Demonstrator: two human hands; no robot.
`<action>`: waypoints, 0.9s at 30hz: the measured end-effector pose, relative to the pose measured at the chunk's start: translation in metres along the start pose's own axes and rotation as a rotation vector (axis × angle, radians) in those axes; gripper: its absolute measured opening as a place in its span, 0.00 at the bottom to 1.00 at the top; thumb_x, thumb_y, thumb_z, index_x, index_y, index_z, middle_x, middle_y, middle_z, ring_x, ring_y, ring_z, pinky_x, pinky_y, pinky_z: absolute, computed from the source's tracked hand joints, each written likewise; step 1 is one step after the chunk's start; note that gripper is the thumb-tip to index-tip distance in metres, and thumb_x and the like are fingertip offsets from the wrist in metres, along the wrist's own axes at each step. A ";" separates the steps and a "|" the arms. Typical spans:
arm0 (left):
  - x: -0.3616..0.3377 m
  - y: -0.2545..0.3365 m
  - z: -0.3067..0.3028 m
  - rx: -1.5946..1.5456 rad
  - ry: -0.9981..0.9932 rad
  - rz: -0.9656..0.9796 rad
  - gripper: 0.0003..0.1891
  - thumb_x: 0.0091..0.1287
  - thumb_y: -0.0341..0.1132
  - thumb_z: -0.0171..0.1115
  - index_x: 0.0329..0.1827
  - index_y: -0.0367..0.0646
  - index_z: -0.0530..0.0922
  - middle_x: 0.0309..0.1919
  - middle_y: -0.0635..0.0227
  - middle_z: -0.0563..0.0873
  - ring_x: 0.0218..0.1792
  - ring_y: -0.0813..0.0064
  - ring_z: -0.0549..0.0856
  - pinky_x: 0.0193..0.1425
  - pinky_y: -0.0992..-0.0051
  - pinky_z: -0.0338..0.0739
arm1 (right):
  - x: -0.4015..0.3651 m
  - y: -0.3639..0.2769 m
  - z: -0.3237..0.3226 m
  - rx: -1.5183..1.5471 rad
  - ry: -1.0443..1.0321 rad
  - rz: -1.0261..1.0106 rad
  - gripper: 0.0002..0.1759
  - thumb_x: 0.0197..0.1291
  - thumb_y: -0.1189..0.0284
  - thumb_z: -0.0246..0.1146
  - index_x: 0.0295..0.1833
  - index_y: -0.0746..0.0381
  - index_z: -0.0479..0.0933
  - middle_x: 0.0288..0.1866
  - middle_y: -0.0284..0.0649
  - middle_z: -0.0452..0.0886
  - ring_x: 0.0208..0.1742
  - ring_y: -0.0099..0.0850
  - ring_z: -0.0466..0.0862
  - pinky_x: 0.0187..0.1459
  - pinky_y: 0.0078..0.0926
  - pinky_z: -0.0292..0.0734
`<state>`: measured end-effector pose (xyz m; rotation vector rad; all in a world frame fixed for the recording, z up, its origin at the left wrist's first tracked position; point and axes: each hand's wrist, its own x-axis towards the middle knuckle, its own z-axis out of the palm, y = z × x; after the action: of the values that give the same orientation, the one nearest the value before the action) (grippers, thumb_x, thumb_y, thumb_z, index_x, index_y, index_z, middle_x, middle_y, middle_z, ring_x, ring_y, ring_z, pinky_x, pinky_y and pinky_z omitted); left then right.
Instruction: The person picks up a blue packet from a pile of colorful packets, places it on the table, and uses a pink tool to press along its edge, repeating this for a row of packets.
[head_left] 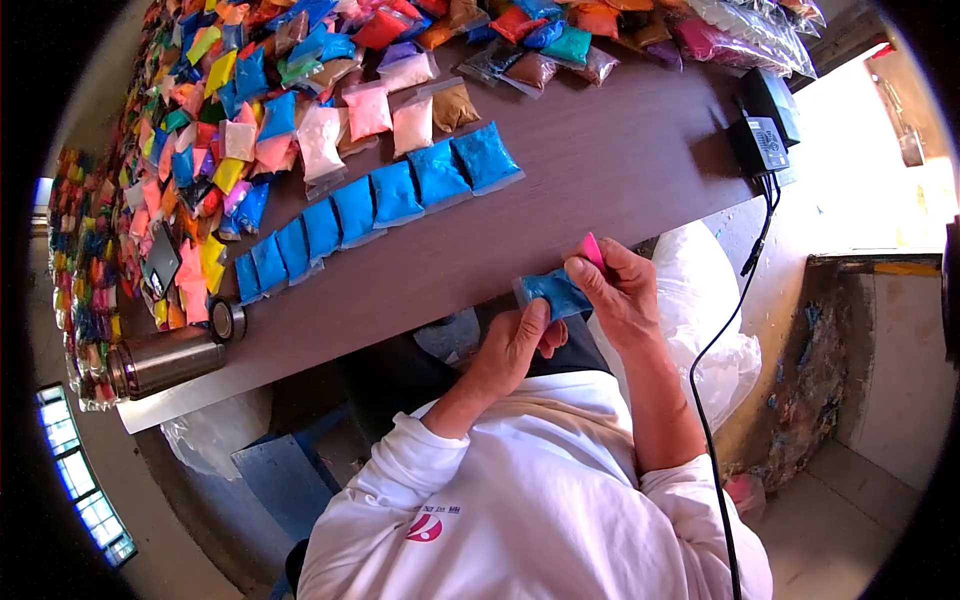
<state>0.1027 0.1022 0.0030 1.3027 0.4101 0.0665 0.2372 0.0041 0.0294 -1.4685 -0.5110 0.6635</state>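
Observation:
In front of my lap, past the table's near edge, a small clear packet filled with blue point(556, 292) is pinched between the thumb and fingers of my left hand point(512, 345). My right hand point(622, 298) is closed on a small flat pink piece point(592, 250) whose exact kind I cannot make out. The right fingers are close to the blue packet's right end; whether they touch it is hard to tell. Farther in on the table lies a slanting row of several similar blue packets point(353, 211), side by side.
A large heap of coloured packets point(225, 110) covers the table's point(600, 160) left and far side. A metal flask point(170, 362) lies at the left corner beside a round lid point(228, 319). A power adapter point(762, 145) sits at right, its cable point(722, 340) hanging past a white plastic bag point(690, 300).

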 end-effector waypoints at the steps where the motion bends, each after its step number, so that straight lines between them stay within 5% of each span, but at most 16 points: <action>1: 0.000 0.000 0.001 -0.001 0.000 0.001 0.32 0.72 0.60 0.38 0.30 0.40 0.77 0.24 0.68 0.79 0.27 0.78 0.77 0.33 0.78 0.71 | 0.002 -0.002 0.003 -0.031 0.035 -0.016 0.10 0.64 0.68 0.62 0.35 0.64 0.76 0.27 0.26 0.70 0.29 0.16 0.67 0.30 0.16 0.63; 8: 0.005 -0.004 -0.007 -0.053 0.147 0.048 0.30 0.72 0.59 0.40 0.26 0.41 0.76 0.22 0.70 0.78 0.24 0.82 0.74 0.31 0.81 0.69 | 0.004 -0.006 0.005 0.093 0.182 0.008 0.08 0.68 0.70 0.56 0.39 0.64 0.73 0.30 0.31 0.71 0.31 0.17 0.68 0.30 0.18 0.65; 10: 0.006 -0.004 -0.009 -0.072 0.213 0.078 0.31 0.72 0.59 0.40 0.25 0.41 0.76 0.22 0.70 0.78 0.23 0.82 0.74 0.30 0.81 0.68 | -0.003 -0.003 0.006 -0.289 0.226 -0.181 0.06 0.67 0.72 0.55 0.41 0.65 0.72 0.28 0.37 0.72 0.28 0.22 0.69 0.30 0.22 0.68; 11: 0.007 -0.003 -0.006 -0.055 0.234 0.063 0.30 0.72 0.58 0.41 0.25 0.41 0.76 0.21 0.70 0.78 0.23 0.82 0.74 0.30 0.81 0.68 | -0.008 -0.005 0.008 -0.289 0.223 -0.181 0.06 0.67 0.72 0.55 0.41 0.65 0.72 0.28 0.37 0.72 0.28 0.22 0.69 0.30 0.22 0.68; 14: 0.009 -0.007 -0.002 -0.049 0.241 0.059 0.29 0.72 0.57 0.42 0.24 0.42 0.75 0.20 0.70 0.77 0.22 0.82 0.73 0.29 0.81 0.67 | -0.018 -0.012 0.015 -0.612 0.157 -0.224 0.04 0.61 0.74 0.60 0.39 0.63 0.72 0.29 0.46 0.76 0.26 0.42 0.77 0.29 0.32 0.72; 17: 0.009 0.002 0.001 -0.034 0.212 0.063 0.28 0.73 0.55 0.42 0.24 0.42 0.74 0.21 0.71 0.76 0.23 0.83 0.72 0.28 0.81 0.66 | -0.020 -0.013 0.020 -0.773 0.059 -0.305 0.05 0.60 0.73 0.61 0.38 0.61 0.73 0.28 0.44 0.76 0.28 0.45 0.78 0.29 0.36 0.72; 27: 0.006 -0.001 0.001 -0.044 0.131 0.058 0.26 0.74 0.53 0.44 0.24 0.42 0.73 0.20 0.71 0.75 0.23 0.83 0.71 0.29 0.80 0.65 | -0.005 -0.011 0.019 -0.969 0.055 -0.417 0.07 0.55 0.71 0.64 0.31 0.59 0.73 0.25 0.39 0.74 0.25 0.39 0.77 0.25 0.33 0.70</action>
<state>0.1088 0.1033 0.0009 1.2711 0.4799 0.2093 0.2218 0.0144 0.0417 -2.1661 -1.1542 -0.0001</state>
